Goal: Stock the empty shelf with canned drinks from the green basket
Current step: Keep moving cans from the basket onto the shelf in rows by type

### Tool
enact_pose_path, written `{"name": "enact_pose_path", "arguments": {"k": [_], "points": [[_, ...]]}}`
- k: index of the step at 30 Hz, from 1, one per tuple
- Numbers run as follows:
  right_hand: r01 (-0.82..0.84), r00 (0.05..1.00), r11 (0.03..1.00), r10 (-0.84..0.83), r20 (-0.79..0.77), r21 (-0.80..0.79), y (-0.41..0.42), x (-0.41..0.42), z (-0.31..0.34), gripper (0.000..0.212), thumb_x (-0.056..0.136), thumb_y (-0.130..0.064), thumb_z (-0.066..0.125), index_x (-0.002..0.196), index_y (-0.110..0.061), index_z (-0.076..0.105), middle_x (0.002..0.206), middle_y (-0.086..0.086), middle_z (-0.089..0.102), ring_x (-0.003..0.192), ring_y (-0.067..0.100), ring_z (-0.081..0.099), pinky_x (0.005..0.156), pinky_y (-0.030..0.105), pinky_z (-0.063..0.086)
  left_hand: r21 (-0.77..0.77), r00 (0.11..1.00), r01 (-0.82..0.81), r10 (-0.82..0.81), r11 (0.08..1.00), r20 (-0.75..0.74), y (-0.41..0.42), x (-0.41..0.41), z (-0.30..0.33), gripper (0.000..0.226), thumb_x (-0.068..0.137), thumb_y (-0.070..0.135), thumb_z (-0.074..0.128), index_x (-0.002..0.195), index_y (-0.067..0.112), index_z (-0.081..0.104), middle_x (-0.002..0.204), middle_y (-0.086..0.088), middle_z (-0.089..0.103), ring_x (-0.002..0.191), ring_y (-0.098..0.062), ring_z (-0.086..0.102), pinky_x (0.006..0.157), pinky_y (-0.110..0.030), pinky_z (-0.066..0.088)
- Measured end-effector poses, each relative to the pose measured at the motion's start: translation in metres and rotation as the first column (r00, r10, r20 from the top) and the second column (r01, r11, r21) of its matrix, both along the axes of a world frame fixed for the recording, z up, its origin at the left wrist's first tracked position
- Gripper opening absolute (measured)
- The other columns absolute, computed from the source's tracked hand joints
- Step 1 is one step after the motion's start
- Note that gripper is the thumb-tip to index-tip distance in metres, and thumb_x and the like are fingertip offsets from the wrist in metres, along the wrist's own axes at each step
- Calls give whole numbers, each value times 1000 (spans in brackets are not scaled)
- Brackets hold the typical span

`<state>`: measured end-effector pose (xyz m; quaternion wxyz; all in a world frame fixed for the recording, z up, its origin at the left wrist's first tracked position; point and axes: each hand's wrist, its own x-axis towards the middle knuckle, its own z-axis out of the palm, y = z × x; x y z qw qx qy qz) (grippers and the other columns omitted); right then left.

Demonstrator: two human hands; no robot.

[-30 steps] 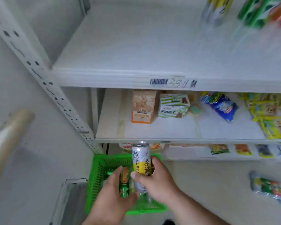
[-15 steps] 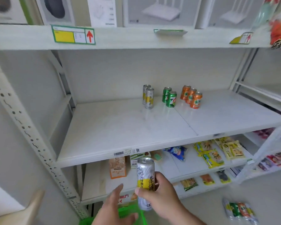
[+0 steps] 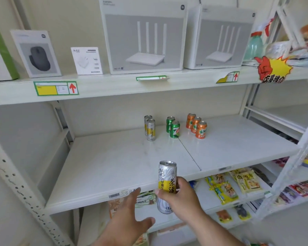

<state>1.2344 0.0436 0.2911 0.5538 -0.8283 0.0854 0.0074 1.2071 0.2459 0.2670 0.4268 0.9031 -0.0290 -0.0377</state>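
Note:
My right hand [image 3: 182,197] grips a tall silver and yellow can [image 3: 166,176] upright, just in front of the front edge of the white middle shelf [image 3: 114,166]. My left hand [image 3: 130,221] hovers open beside it, fingers spread, holding nothing. At the back of that shelf stand two silver and yellow cans [image 3: 150,128], two green cans [image 3: 173,127] and three orange cans [image 3: 196,126] in short rows. The green basket is out of view.
Router boxes [image 3: 144,38], a mouse box [image 3: 36,52] and a small white box [image 3: 87,60] fill the top shelf. Snack packets [image 3: 233,185] lie on the lower shelves. A perforated white upright [image 3: 16,183] stands at left; another rack [image 3: 292,157] adjoins at right.
The view has swung up from the green basket to the middle shelf. My right hand has lifted the silver and yellow can from the basket up to the shelf's front edge; my left hand came up empty.

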Motion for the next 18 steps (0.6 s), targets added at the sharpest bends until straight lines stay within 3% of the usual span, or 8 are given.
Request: {"name": "enact_pose_path", "arguments": {"k": [7, 11, 18], "points": [[-55, 998, 998, 55, 5, -21, -61, 67, 0, 42, 69, -49, 88, 99, -31, 66, 90, -14, 74, 84, 3, 69, 81, 34, 58, -53, 996, -92, 92, 994, 8, -70, 45, 8, 108, 60, 69, 71, 152, 45, 18, 152, 23, 34, 135, 4, 37, 113, -27, 36], [-105, 994, 994, 105, -25, -11, -87, 98, -3, 42, 67, -50, 86, 98, -31, 65, 90, -13, 74, 85, 7, 70, 83, 38, 60, -71, 987, -159, 160, 985, 4, -100, 59, 7, 103, 69, 62, 74, 153, 43, 16, 152, 27, 30, 135, 8, 35, 110, -20, 32], [-144, 988, 989, 142, -62, -22, -85, 139, -8, 41, 68, -46, 87, 99, -30, 64, 90, -12, 73, 84, 7, 70, 80, 35, 59, -34, 978, -208, 208, 977, -4, -103, 91, 0, 102, 70, 60, 74, 153, 42, 18, 151, 25, 32, 136, 7, 35, 110, -21, 34]]}}
